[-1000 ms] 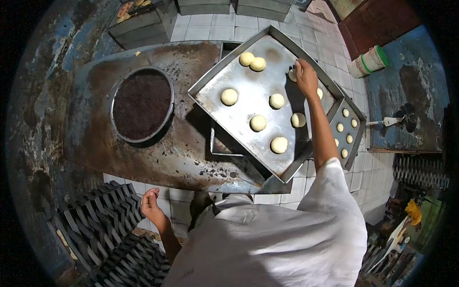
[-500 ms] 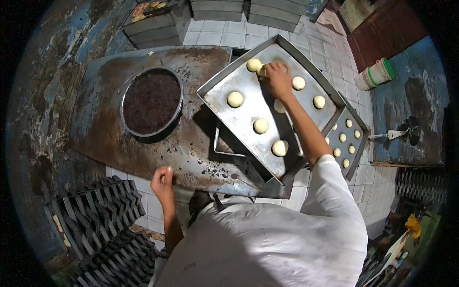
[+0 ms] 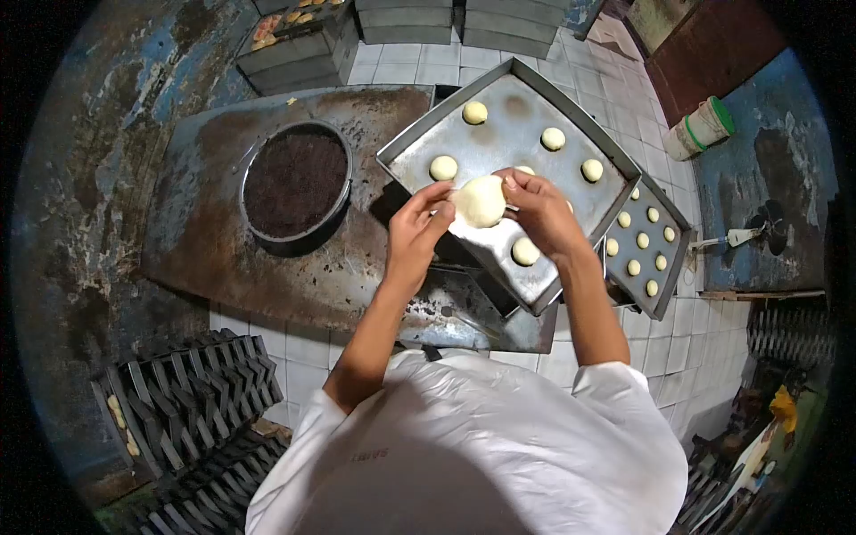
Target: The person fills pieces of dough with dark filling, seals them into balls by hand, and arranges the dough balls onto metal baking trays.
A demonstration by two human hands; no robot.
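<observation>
A flattened piece of pale dough (image 3: 481,201) is held up over the large metal tray (image 3: 419,147), pinched at its left edge by my left hand (image 3: 419,230) and at its right edge by my right hand (image 3: 546,214). Several round dough balls sit spaced out on that tray, among them one (image 3: 475,112) near the top corner and one (image 3: 525,251) near the bottom. Some are partly hidden by my hands. To the left, a round pan (image 3: 297,183) of dark crumbly filling rests on the worn metal table (image 3: 205,241).
A second tray (image 3: 664,294) with smaller dough balls lies at the right. Stacked dark trays (image 3: 183,401) stand at the lower left. Metal boxes (image 3: 308,62) line the far side. A white bucket with a green lid (image 3: 704,129) is at the upper right.
My right hand has come back toward me from the tray's upper part, lifting one dough ball away from its neighbour. My left hand has risen from the table edge and taken hold of the dough.
</observation>
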